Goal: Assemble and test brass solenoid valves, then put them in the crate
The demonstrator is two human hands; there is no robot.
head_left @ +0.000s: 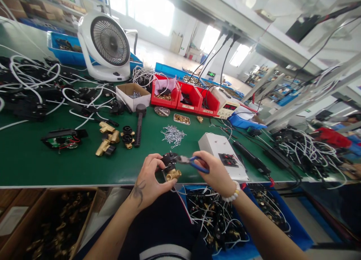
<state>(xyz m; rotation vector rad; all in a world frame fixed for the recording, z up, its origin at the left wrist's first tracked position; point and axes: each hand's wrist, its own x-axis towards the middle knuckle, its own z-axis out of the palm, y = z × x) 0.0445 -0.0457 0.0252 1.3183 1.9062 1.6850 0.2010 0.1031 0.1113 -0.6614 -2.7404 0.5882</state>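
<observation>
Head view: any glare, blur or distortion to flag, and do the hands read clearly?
Head view, top: windows blown out to white; head view, edges: apparent wide-angle stretching, with the distant background soft; head view, centre: the left hand, right hand and blue-handled pliers are lit well enough to make out.

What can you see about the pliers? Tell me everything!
The pliers have a grey, metal-looking head and blue handles, perhaps plastic-covered. The right hand holds the handles, partly hiding them. The head points toward the left hand, its tip at the black part above a brass-coloured pipe piece. I can't tell whether it's gripping. They're near the front of the table.
</observation>
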